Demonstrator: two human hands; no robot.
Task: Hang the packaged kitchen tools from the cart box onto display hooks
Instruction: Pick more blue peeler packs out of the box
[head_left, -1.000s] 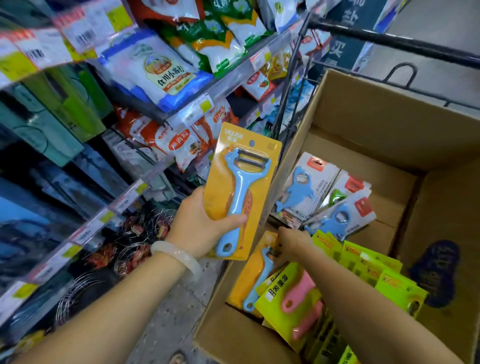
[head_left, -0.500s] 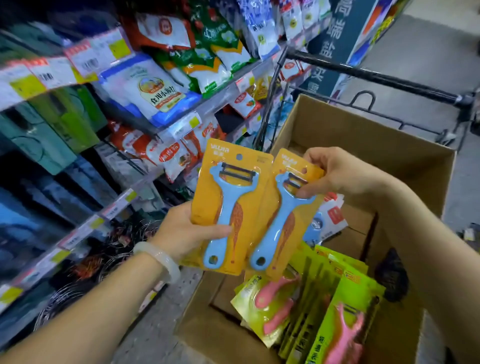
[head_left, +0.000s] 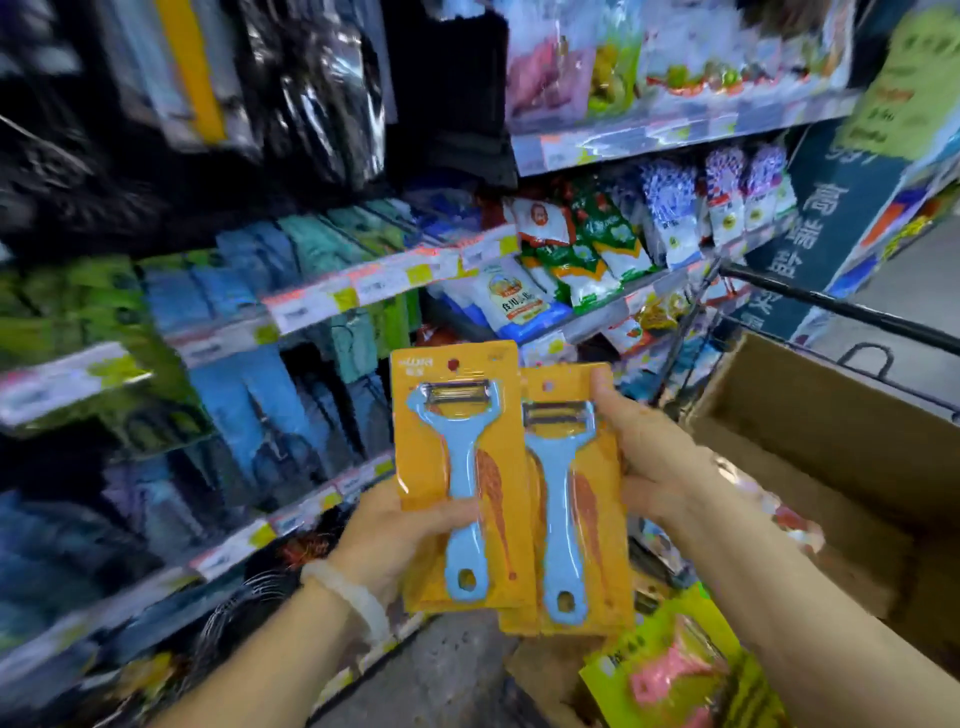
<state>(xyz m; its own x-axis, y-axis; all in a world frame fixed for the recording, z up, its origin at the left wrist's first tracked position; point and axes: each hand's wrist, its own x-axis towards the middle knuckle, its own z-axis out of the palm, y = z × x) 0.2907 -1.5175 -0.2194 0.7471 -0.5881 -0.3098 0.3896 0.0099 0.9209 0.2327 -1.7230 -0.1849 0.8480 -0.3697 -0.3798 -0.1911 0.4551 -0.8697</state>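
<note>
Two blue peelers on orange cards are held upright side by side in front of the shelves. My left hand (head_left: 400, 540) grips the left peeler pack (head_left: 457, 467) at its lower left edge, thumb across the front. My right hand (head_left: 654, 462) holds the right peeler pack (head_left: 571, 519) by its right edge, and this card sits slightly behind and lower than the left one. The cardboard cart box (head_left: 810, 415) is at the right, with green packs holding pink tools (head_left: 675, 675) at its near end.
Store shelves (head_left: 363, 286) with price tags fill the left and centre, holding blue and green hanging packs and bagged goods. The cart's black handle bar (head_left: 831, 306) runs above the box. A coil of wire items (head_left: 244, 618) sits on the low shelf.
Both hands have lifted the two peeler packs up and away from the box, and my view has swung up and left toward the shelves. One second ago my right hand was reaching into the box.
</note>
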